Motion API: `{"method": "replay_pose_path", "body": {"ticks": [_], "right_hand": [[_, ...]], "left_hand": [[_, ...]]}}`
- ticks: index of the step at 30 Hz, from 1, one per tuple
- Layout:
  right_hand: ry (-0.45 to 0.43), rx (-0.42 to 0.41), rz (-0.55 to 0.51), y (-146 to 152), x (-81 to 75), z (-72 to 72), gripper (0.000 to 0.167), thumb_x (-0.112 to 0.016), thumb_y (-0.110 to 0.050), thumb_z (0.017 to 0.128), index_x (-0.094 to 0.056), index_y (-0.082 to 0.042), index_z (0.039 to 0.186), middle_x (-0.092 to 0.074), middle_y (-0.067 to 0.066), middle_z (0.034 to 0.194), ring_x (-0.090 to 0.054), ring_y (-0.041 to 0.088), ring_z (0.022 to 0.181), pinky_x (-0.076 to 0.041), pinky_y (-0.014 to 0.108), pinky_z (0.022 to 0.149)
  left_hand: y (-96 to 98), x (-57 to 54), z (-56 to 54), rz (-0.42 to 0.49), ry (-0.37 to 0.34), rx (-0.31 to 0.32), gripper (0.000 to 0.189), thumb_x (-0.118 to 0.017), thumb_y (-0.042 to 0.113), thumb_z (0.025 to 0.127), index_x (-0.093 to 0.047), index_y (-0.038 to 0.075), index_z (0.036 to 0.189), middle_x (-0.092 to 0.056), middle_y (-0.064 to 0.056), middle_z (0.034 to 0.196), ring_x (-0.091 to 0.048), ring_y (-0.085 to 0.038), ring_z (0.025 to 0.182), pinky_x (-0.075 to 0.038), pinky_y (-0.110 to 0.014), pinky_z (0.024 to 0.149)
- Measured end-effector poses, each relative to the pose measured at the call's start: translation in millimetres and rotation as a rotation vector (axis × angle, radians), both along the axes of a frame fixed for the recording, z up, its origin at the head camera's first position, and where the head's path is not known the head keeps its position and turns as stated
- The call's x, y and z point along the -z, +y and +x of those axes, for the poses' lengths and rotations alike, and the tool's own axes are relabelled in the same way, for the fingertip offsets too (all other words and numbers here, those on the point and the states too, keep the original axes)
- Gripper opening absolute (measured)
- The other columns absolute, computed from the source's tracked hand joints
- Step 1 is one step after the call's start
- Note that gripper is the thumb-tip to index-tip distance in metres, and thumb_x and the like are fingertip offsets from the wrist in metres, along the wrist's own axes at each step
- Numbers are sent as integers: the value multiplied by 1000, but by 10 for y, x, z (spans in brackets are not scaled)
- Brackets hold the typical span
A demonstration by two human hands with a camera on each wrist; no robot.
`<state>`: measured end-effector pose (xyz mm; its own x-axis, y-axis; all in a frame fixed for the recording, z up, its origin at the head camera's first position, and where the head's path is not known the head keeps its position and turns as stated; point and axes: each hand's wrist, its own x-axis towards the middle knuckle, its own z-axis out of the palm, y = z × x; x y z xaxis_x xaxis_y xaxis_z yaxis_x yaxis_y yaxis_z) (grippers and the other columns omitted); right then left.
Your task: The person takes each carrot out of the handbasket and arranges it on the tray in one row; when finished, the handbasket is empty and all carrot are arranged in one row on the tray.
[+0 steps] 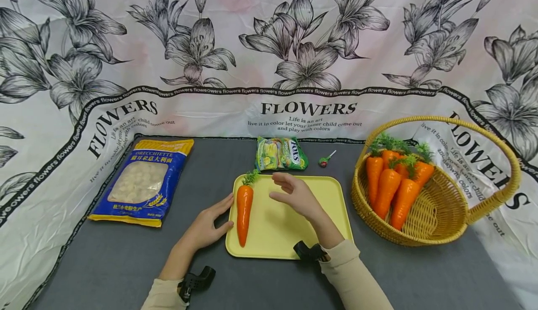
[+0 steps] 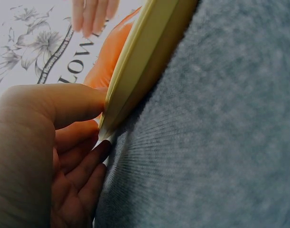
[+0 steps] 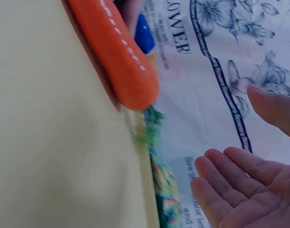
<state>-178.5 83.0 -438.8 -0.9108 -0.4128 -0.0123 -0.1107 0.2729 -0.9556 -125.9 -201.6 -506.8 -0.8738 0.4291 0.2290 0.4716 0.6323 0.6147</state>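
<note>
An orange carrot (image 1: 244, 214) with a green top lies lengthwise on the left part of a yellow tray (image 1: 290, 249). My left hand (image 1: 208, 226) is at the tray's left edge, fingers loosely extended. In the left wrist view, that hand's thumb (image 2: 80, 102) and fingertips come right up to the tray rim (image 2: 130, 71). Over the tray, to the right of the carrot, my right hand (image 1: 296, 195) hovers with nothing in it. The right wrist view shows its fingers (image 3: 235, 175) relaxed and apart from the carrot (image 3: 121, 57).
A wicker basket (image 1: 445, 235) with several carrots (image 1: 386, 191) stands to the right, its handle arching high. On the left lies a blue and yellow pasta bag (image 1: 140, 181). Behind the tray are a green snack packet (image 1: 281, 153) and a small lollipop (image 1: 323, 161).
</note>
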Motion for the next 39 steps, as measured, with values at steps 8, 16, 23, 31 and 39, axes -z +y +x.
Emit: {"method": "replay_pose_path", "body": {"ticks": [8, 16, 23, 31, 39], "right_hand": [[64, 46, -34, 472, -234, 83, 62, -67, -16, 89, -40, 1, 141, -44, 21, 143, -40, 34, 134, -28, 49, 113], [115, 145, 14, 965, -471, 163, 59, -64, -16, 91, -40, 1, 142, -44, 20, 143, -42, 32, 133, -31, 40, 112], [147, 238, -23, 1416, -752, 262, 60, -62, -17, 93, -36, -2, 145, -46, 11, 142, -48, 10, 127, -41, 7, 95], [179, 302, -297, 1891, -928, 257, 51, -59, 3, 91, -44, -4, 139, -57, -11, 124, -55, -3, 112, -49, 9, 83], [169, 506, -265, 2364, -889, 136, 54, -65, -2, 88, -46, -9, 138, -59, -17, 113, -57, -8, 102, -47, 4, 78]], "left_hand": [[-18, 27, 34, 4, 9, -1, 63, -65, 27, 90, -41, 5, 143, -37, -10, 150, -42, -32, 133, -39, -52, 104], [-49, 19, 59, 11, 17, -21, 62, -66, 24, 89, -42, 5, 143, -38, -10, 150, -42, -32, 133, -39, -53, 104], [-48, 20, 38, 5, 6, -25, 64, -66, 25, 88, -41, 6, 144, -38, -9, 150, -42, -31, 134, -38, -52, 105], [-38, 6, 28, 8, 21, -24, 63, -66, 25, 89, -42, 7, 143, -39, -9, 150, -43, -32, 133, -38, -53, 104], [-32, 22, 20, 0, -1, -17, 63, -66, 25, 88, -41, 7, 144, -37, -7, 151, -41, -29, 134, -38, -50, 106]]}}
